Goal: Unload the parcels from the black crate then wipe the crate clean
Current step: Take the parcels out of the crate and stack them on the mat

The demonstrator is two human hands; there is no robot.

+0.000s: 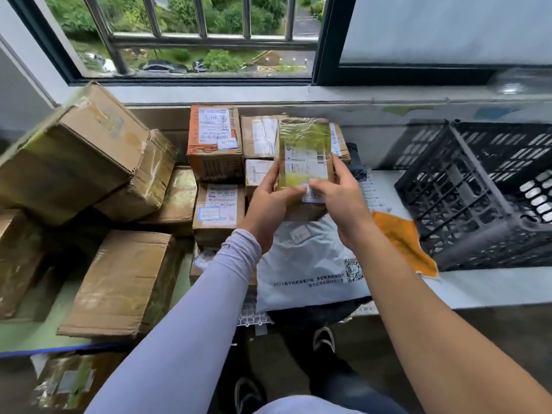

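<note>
I hold a small taped cardboard parcel (304, 153) upright in front of me, over the pile of unloaded boxes. My left hand (270, 204) grips its lower left edge and my right hand (339, 198) grips its lower right side, thumb across the label. The black crate (466, 198) stands to the right on the grey ledge, tilted, and through its lattice wall I see no parcels inside. An orange cloth (403, 240) lies on the ledge against the crate's near corner.
Several cardboard boxes (119, 282) are stacked at left and centre, with an orange-printed box (215, 141) at the back. A white plastic mailer bag (304, 264) lies under my hands. Behind is a barred window (197, 37); my shoes (324, 339) show below.
</note>
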